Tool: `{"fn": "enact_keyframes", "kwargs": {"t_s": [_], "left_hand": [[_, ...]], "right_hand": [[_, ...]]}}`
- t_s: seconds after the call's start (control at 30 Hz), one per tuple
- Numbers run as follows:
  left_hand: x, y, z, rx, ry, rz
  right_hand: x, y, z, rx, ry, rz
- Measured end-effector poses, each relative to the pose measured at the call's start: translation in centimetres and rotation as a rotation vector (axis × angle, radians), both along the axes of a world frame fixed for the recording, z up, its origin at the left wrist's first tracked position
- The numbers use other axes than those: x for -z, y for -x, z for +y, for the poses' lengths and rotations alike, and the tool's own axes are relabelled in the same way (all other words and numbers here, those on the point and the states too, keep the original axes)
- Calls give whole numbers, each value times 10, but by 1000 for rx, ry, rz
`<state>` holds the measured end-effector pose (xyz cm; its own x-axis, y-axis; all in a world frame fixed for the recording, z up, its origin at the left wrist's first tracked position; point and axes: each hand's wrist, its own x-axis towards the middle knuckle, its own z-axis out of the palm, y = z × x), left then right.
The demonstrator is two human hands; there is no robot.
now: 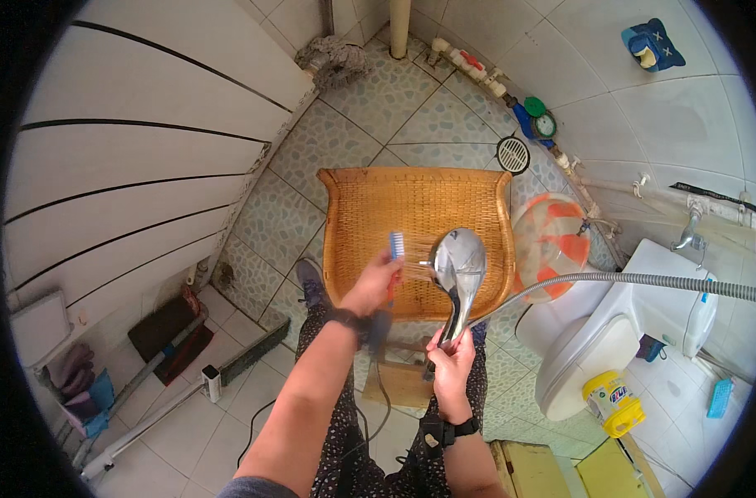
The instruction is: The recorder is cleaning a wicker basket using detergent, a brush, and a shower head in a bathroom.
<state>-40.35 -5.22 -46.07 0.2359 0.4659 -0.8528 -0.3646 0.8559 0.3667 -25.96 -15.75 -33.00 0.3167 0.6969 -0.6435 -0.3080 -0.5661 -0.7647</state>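
My left hand (373, 283) grips a small brush (396, 244) with blue and white bristles, blurred by motion; its handle is mostly hidden by my fingers. My right hand (454, 364) is closed around the handle of a chrome shower head (460, 261). Fine streaks of water run from the shower head leftward to the brush. Both hands are above a woven bamboo scoop basket (415, 199), its broad rim edge turned away from me. A ribbed metal shower hose (664, 283) runs from the right wall to the handle.
Right of the basket sits an orange-and-white plastic basin (549, 249), beside a toilet (592, 367) with a yellow plastic container (614, 404). A floor drain (513, 155), water meter (543, 124) and pipes line the right wall. Leftward are a mop (337, 62), a dustpan (172, 336) and a push broom (253, 353).
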Motion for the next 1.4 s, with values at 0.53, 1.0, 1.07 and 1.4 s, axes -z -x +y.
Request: {"fn": "enact_keyframes", "kwargs": {"t_s": [0.53, 1.0, 1.07, 1.4], "left_hand": [[27, 38, -8, 16, 144, 395], [26, -12, -23, 11, 100, 124], [11, -32, -27, 57, 69, -8], [-97, -164, -63, 238, -43, -508]], "right_hand": [[0, 6, 39, -82, -4, 136], [26, -37, 6, 217, -30, -127], [20, -43, 5, 255, -49, -156], [10, -70, -18, 307, -43, -274]]}}
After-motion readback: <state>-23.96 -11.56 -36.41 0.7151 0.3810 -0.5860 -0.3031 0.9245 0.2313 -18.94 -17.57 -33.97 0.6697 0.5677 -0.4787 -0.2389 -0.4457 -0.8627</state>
